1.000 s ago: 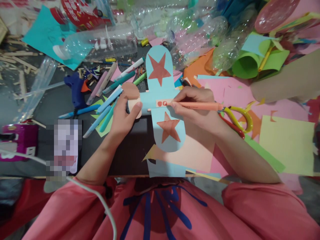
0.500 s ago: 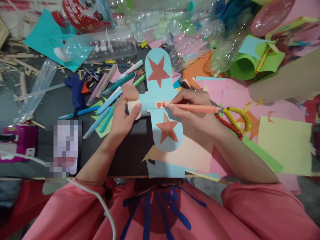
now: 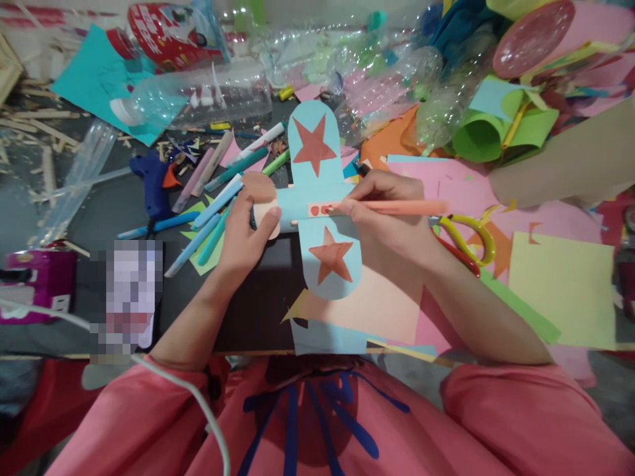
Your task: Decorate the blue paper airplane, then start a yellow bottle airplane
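Observation:
My left hand (image 3: 248, 231) is closed around the left end of a light blue paper model plane (image 3: 292, 201), where a brown and peach paper piece covers it. A rounded wing with a red star sticks out above and another below. On its body is a small peach strip (image 3: 312, 210) with red dots. My right hand (image 3: 387, 215) grips an orange marker (image 3: 407, 207), its tip at the strip's right part. Several markers (image 3: 213, 218) in blue and green lie left of my left hand. Scissors (image 3: 471, 241) with yellow and red handles lie partly behind my right forearm.
A blue glue gun (image 3: 149, 182) and a phone (image 3: 131, 291) lie to the left, with a purple box (image 3: 37, 284) farther out. Clear plastic bottles (image 3: 218, 92) crowd the back. Coloured paper sheets (image 3: 560, 291) cover the right side. A white cable (image 3: 198, 396) crosses in front.
My right hand and the orange marker have shifted slightly right, and the marker's far end has risen a little. The left hand and the plane hold almost the same place.

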Tool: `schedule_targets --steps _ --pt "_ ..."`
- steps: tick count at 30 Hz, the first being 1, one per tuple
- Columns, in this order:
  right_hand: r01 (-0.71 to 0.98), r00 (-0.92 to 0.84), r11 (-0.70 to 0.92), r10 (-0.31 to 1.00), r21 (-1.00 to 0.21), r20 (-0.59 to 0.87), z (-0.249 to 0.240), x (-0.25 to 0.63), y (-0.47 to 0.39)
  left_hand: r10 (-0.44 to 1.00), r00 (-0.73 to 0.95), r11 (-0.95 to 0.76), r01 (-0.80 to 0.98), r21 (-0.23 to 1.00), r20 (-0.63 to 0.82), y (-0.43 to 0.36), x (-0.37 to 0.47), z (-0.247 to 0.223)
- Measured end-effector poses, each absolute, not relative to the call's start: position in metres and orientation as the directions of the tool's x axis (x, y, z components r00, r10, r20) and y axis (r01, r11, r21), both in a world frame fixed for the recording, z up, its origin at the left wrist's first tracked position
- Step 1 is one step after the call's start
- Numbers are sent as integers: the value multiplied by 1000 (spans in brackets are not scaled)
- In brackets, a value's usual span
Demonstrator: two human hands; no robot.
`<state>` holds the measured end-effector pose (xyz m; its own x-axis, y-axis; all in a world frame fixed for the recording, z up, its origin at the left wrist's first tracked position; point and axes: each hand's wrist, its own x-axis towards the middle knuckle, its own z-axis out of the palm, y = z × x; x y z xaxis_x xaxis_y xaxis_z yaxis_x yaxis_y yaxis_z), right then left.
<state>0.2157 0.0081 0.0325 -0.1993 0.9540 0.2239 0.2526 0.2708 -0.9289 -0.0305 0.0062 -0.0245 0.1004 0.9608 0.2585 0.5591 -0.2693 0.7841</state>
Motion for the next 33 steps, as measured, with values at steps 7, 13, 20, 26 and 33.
schedule_targets --steps 7,13,20,26,33 --pt "294 -202 253 959 -922 199 37 221 11 952 78 -286 567 772 295 7 -34 -23" --pt "275 -255 276 945 -921 207 32 218 7 953 67 -281 552 785 294 9 -35 -25" --pt "315 -237 245 956 -917 174 31 218 4 957 78 -274 553 787 278 8 -35 -22" --pt "338 -238 280 949 -899 206 29 218 4 956 71 -273 556 785 283 8 -34 -22" --pt "328 -262 325 934 -887 245 27 220 5 953 76 -287 548 786 295 9 -34 -22"
